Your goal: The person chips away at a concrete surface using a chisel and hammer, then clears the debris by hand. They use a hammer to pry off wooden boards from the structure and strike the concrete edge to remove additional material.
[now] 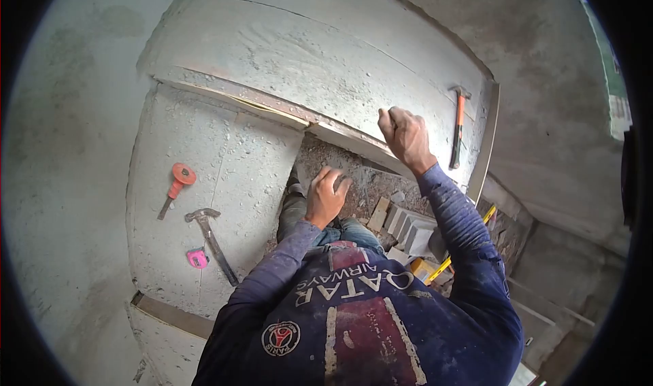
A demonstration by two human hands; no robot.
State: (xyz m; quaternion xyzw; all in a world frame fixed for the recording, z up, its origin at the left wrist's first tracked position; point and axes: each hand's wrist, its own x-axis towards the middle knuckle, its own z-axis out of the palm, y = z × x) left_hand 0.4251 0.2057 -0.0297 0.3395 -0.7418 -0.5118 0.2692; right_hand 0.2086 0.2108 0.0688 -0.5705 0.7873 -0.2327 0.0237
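My right hand [407, 140] is raised over the edge of the upper slab, its fingers curled closed. Whatever may be inside those fingers is hidden. Lower and to the left, my left hand [328, 197] hangs loosely bent above the gap in front of my body, fingers a little apart, with nothing visible in it. A board edge [340, 131] runs along the slab's front, nearest to my right hand. To the right of that hand lies a hammer with an orange and black handle [459, 124].
On the left slab [252, 161] lie a chisel with an orange guard [178, 184], a claw hammer [214, 244] and a pink tape measure [198, 258]. Grey rubble is scattered over the upper slab [306, 59]. Stacked tiles [411, 231] and a yellow level [441, 267] are at lower right.
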